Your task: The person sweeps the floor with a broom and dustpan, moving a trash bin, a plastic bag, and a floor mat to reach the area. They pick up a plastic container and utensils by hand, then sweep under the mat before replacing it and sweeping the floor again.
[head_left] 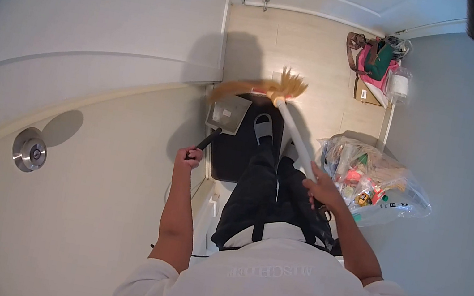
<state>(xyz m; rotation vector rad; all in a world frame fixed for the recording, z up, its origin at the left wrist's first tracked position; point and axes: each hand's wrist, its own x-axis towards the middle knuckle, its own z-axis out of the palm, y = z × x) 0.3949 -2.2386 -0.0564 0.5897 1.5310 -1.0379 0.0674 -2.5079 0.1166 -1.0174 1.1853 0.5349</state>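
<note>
My left hand (188,157) is closed around the black handle of a dustpan (230,123). Its greyish pan lies low by the door side, partly over a dark mat (229,162). In my right hand (322,190) is the pale shaft of a broom (295,131), slanting up and left from my fist. The broom's straw-coloured bristles (290,85) fan out beyond my feet, and a curved, blurred part of them reaches left above the dustpan. One slippered foot (263,128) stands on the mat; the other is partly hidden by the broom shaft.
A clear plastic bag (369,179) full of mixed waste sits to my right against the wall. Farther off are a cardboard box (368,95) with pink and green items and a white roll (399,84) in plastic. A door with a round knob (31,150) borders my left.
</note>
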